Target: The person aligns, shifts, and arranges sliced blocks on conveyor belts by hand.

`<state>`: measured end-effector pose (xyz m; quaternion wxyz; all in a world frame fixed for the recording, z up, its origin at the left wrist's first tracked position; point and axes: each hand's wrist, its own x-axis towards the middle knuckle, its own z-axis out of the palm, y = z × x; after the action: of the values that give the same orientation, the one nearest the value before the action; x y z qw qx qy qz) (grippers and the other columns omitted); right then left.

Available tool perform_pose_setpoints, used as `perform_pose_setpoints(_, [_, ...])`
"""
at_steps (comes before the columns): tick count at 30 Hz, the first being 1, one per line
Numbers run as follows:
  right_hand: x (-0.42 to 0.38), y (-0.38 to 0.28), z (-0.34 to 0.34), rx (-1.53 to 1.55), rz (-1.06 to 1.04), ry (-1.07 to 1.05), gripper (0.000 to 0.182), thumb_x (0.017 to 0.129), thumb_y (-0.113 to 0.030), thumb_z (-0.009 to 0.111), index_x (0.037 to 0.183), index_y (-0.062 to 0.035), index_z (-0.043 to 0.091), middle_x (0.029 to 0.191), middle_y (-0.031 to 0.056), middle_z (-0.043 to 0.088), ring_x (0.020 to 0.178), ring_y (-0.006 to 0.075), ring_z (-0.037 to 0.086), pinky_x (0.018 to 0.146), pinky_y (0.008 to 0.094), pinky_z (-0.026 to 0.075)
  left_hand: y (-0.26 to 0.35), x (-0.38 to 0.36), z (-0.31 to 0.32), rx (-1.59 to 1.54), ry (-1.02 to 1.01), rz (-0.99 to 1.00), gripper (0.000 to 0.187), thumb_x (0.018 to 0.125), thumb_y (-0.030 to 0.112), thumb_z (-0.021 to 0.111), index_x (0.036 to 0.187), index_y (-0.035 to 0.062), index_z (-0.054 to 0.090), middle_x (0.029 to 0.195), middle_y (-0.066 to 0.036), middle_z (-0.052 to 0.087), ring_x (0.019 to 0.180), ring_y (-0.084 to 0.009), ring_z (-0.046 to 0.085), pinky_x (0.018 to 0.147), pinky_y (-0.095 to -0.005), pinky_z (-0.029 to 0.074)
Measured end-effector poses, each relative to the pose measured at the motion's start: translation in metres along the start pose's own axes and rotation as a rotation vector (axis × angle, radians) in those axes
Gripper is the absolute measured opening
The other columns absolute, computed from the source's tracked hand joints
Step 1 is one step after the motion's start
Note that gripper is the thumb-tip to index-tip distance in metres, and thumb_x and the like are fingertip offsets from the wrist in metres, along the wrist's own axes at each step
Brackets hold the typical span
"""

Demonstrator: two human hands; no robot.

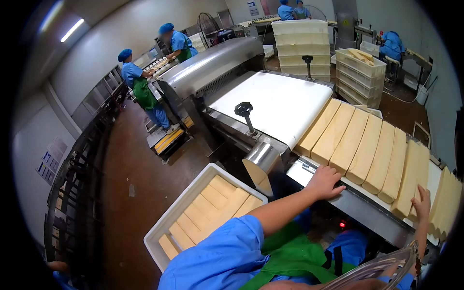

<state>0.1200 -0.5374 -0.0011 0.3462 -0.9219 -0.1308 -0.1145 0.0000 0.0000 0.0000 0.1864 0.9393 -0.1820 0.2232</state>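
Filling the middle of your view, here's the steel machine [222,58], its white belt [270,104] reaching toward your side. Butting up close to the belt's end comes the desk [367,215], probably placed there so the load passes with hardly a gap. Beyond, a stack of crates [300,46], nested one on another, likely to save floor. And at your left, the open crate [178,203], mouth up and within arm's reach; what it stands on is hidden. More blocks [212,203] lie flat inside.

Now the main line: pale blocks [355,140], side by side along the desk, near ends toward you, which presumably leaves each end easy to reach. A gap splits off another cluster at far right.

On to your hands! The left hand [326,183] sits at the desk's front edge by the block ends, fingers loosely bent, closed round nothing; it looks like a steadying rest. The right hand [422,203] has fingers spread apart against a block past mid-row, no grip round it, seemingly a flat press to keep it in line.

Smallest of all, the black knob [243,109], standing upright beside the belt.
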Motion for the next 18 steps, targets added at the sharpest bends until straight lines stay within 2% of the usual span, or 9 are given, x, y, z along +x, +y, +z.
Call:
perform_pose_setpoints(2, [-0.001, -0.031, 0.003, -0.167, -0.004, -0.068, 0.075, 0.074, -0.021, 0.072, 0.146, -0.0088, 0.055, 0.113, 0.016, 0.055, 0.115, 0.034, 0.059, 0.106, 0.0407, 0.046, 0.002, -0.002, 0.006, 0.001, -0.019, -0.019, 0.039, 0.087, 0.048, 0.067, 0.092, 0.0089, 0.064, 0.093, -0.013, 0.06, 0.095, -0.0331, 0.059, 0.085, -0.0458, 0.044])
perform_pose_setpoints(3, [0.006, -0.062, 0.018, -0.131, -0.017, -0.031, 0.075, 0.074, -0.021, 0.072, 0.146, -0.0088, 0.055, 0.113, 0.016, 0.055, 0.115, 0.034, 0.059, 0.106, 0.0407, 0.046, -0.011, 0.006, -0.01, 0.046, -0.011, 0.009, 0.039, 0.087, 0.048, 0.067, 0.092, 0.0089, 0.064, 0.093, -0.013, 0.06, 0.095, -0.0331, 0.059, 0.085, -0.0458, 0.044])
perform_pose_setpoints(5, [0.004, -0.096, 0.019, -0.169, 0.19, -0.046, 0.078, 0.072, -0.024, 0.073, 0.147, -0.0106, 0.055, 0.13, 0.0206, 0.056, 0.126, 0.0393, 0.055, 0.11, 0.0425, 0.043, -0.012, 0.003, -0.006, 0.039, 0.032, 0.032, 0.04, 0.087, 0.047, 0.067, 0.094, 0.0085, 0.065, 0.093, -0.012, 0.06, 0.095, -0.0327, 0.059, 0.086, -0.0455, 0.043])
perform_pose_setpoints(6, [0.0, -0.082, 0.015, -0.186, 0.189, -0.06, 0.078, 0.072, -0.024, 0.073, 0.147, -0.0106, 0.055, 0.13, 0.0206, 0.056, 0.126, 0.0393, 0.055, 0.11, 0.0425, 0.043, -0.005, -0.001, -0.002, 0.022, 0.035, 0.018, 0.04, 0.087, 0.047, 0.067, 0.094, 0.0085, 0.065, 0.093, -0.012, 0.06, 0.095, -0.0327, 0.059, 0.086, -0.0455, 0.043])
perform_pose_setpoints(9, [0.004, -0.061, 0.042, -0.329, 0.102, 0.046, 0.078, 0.072, -0.025, 0.075, 0.147, -0.0133, 0.055, 0.15, 0.0231, 0.049, 0.137, 0.0433, 0.047, 0.114, 0.0449, 0.039, -0.008, -0.002, -0.005, 0.012, 0.056, 0.037, 0.041, 0.087, 0.048, 0.067, 0.098, 0.0089, 0.066, 0.094, -0.012, 0.06, 0.096, -0.0321, 0.058, 0.087, -0.0449, 0.043])
perform_pose_setpoints(11, [-0.014, -0.097, 0.059, -0.539, -0.095, -0.055, 0.078, 0.072, -0.028, 0.078, 0.146, -0.0143, 0.056, 0.159, 0.0242, 0.039, 0.145, 0.0454, 0.038, 0.117, 0.0483, 0.035, -0.009, -0.002, 0.0, 0.024, 0.059, 0.077, 0.042, 0.087, 0.049, 0.067, 0.101, 0.0098, 0.066, 0.094, -0.012, 0.06, 0.097, -0.0316, 0.058, 0.088, -0.0445, 0.042])
perform_pose_setpoints(15, [-0.006, -0.122, 0.063, -0.444, -0.188, -0.072, 0.083, 0.068, -0.033, 0.082, 0.145, -0.0139, 0.057, 0.158, 0.0237, 0.042, 0.145, 0.0457, 0.038, 0.118, 0.0509, 0.033, -0.008, 0.012, 0.005, -0.001, -0.002, 0.057, 0.046, 0.087, 0.053, 0.066, 0.102, 0.0103, 0.064, 0.096, -0.013, 0.06, 0.095, -0.032, 0.057, 0.086, -0.0443, 0.042])
perform_pose_setpoints(17, [0.007, -0.114, 0.06, -0.368, -0.072, -0.089, 0.085, 0.065, -0.035, 0.085, 0.143, -0.0142, 0.058, 0.158, 0.0226, 0.043, 0.145, 0.046, 0.038, 0.118, 0.0523, 0.032, 0.0, 0.013, 0.008, 0.041, -0.018, 0.012, 0.051, 0.086, 0.057, 0.065, 0.103, 0.0086, 0.062, 0.097, -0.014, 0.059, 0.095, -0.0325, 0.056, 0.086, -0.0446, 0.041])
perform_pose_setpoints(18, [0.007, -0.115, 0.068, -0.367, -0.096, -0.09, 0.085, 0.065, -0.035, 0.085, 0.143, -0.0142, 0.058, 0.158, 0.0226, 0.043, 0.145, 0.046, 0.038, 0.118, 0.0523, 0.032, 0.005, 0.013, 0.007, 0.079, -0.04, -0.035, 0.054, 0.086, 0.058, 0.065, 0.103, 0.0075, 0.062, 0.097, -0.014, 0.059, 0.096, -0.0326, 0.056, 0.086, -0.0447, 0.041])
